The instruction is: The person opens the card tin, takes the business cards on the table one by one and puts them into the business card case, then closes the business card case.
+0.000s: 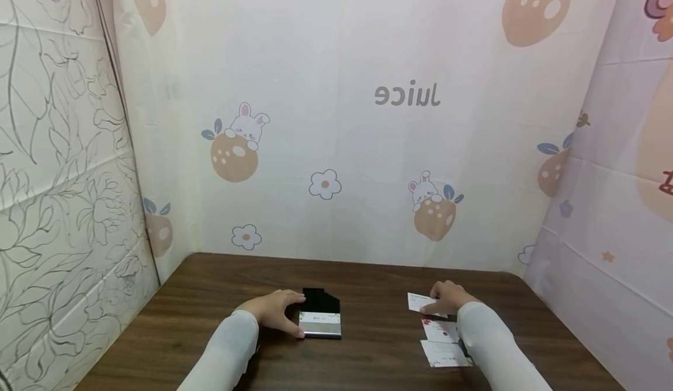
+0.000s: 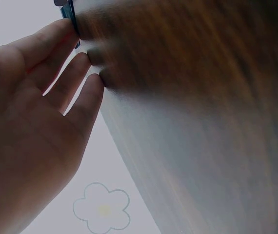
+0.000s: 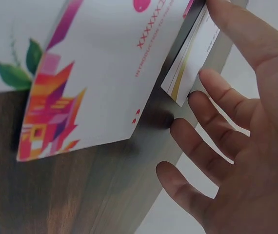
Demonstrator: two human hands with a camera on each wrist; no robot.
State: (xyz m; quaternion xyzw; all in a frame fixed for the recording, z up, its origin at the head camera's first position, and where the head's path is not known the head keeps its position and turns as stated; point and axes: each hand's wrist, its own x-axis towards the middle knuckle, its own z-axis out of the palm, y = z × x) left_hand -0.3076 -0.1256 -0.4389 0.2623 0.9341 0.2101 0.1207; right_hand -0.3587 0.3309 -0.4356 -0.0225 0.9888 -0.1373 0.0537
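A card case (image 1: 321,328) lies on the table with its black lid (image 1: 319,300) folded back and a white card (image 1: 319,318) showing inside. My left hand (image 1: 273,310) holds it by the left side, thumb at the near corner and a finger at the lid. In the left wrist view, the fingers (image 2: 88,92) stretch fairly straight, and a dark edge of the case (image 2: 69,12) shows at the fingertips. On the right, my right hand (image 1: 448,298) pinches white business cards (image 1: 419,301) between thumb and fingers. The right wrist view shows several layered cards (image 3: 190,63) at the fingertips.
Nearer to me, under the right forearm, lie a card with red print (image 1: 440,330) and a white card (image 1: 446,353), partly covered by the sleeve (image 1: 489,335). The brown wooden table (image 1: 368,286) ends at a patterned curtain (image 1: 336,221) behind.
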